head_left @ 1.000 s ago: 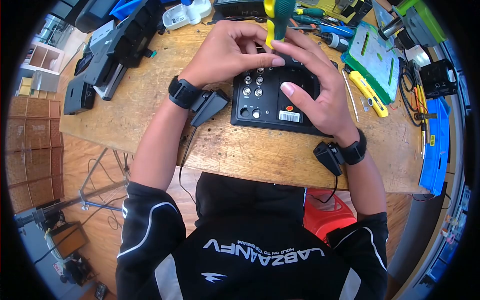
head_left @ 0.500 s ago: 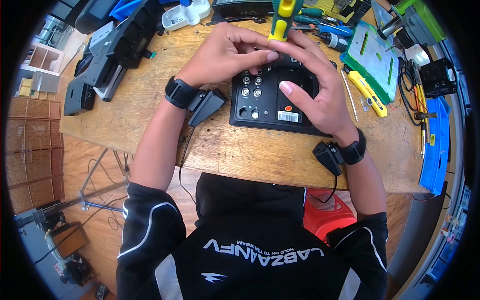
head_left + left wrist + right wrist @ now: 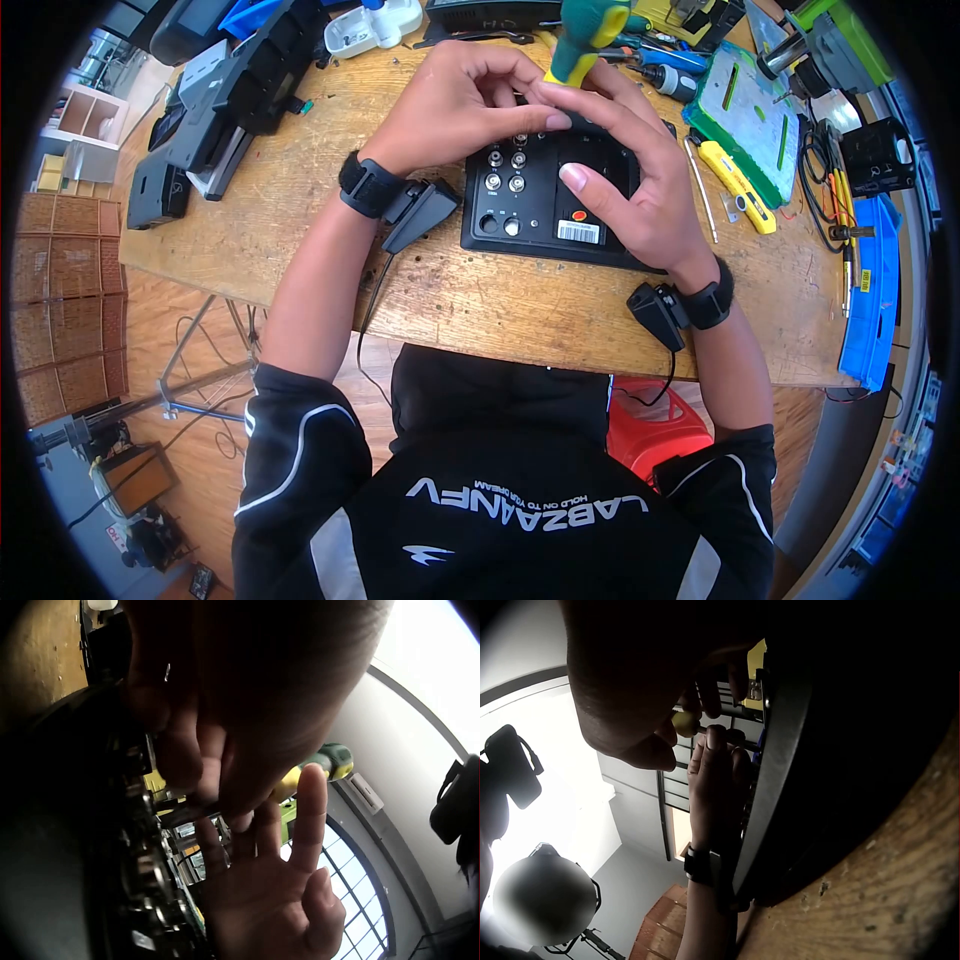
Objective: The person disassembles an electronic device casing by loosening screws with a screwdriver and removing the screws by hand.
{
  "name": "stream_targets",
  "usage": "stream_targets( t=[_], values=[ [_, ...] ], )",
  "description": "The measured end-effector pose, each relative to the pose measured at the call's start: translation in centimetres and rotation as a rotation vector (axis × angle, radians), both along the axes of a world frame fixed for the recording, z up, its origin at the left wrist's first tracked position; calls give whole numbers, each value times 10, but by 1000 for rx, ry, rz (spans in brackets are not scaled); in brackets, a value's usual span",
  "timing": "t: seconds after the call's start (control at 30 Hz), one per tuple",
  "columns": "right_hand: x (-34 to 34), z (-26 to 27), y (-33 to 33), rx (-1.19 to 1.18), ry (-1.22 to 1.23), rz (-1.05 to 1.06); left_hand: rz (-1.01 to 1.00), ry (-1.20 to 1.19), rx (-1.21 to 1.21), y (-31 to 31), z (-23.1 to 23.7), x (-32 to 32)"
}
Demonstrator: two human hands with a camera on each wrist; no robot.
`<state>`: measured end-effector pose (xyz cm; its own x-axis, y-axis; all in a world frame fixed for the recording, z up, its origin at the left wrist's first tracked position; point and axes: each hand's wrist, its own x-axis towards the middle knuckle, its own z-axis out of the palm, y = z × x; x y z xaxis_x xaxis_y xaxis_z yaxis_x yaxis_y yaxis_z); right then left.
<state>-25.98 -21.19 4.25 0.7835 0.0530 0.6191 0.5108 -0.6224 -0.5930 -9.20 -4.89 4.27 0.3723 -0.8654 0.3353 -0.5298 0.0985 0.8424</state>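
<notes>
Head view: the flat black device with round metal sockets [image 3: 535,206] lies near the front edge of the scuffed wooden worktop [image 3: 470,310], just right of centre, and here's the green-and-yellow screwdriver [image 3: 588,45] standing over its far part, tip hidden. Left hand [image 3: 455,105]: thumb and fingers pinching low down. Right hand [image 3: 640,175]: index straight against the handle's base, thumb apart. Over to the left wrist: right fingers spread, index tip at the handle, palm bare. Right wrist, dark: the left thumb presses the shaft. For clean turning, I'd say, the pinch should guide the shaft squarely while fingertips roll the handle under light pressure, lest the tip slip.
</notes>
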Motion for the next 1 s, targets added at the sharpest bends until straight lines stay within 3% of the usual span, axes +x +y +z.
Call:
stream_targets(
  t=[0.17, 0.27, 0.33, 0.47, 0.57, 0.63, 0.83, 0.93, 1.0],
  values=[
    [-3, 0, 1, -2, 22, -43, -5, -77, -6, 3, 2, -3],
    [0, 0, 1, 6, 4, -33, -22, 103, 13, 1, 0, -1],
    [0, 0, 0, -19, -14, -16, 21, -30, 4, 0, 0, -1],
    [0, -2, 1, -12, -9, -30, 6, -74, -56, 2, 1, -3],
    [-2, 0, 2, 34, 10, -44, 15, 1, 148, 7, 7, 3],
    [-1, 0, 1, 53, 29, -48, -38, -458, -135, 4, 2, 10],
    [1, -8, -7, 235, -3, -76, -58, -533, -38, 2, -7, 10],
    [2, -10, -11, 512, -41, -71, -54, -549, -25, 2, -4, 8],
    [3, -9, -17, 557, -41, -90, -56, -529, -21, 2, -1, 6]
  ],
)
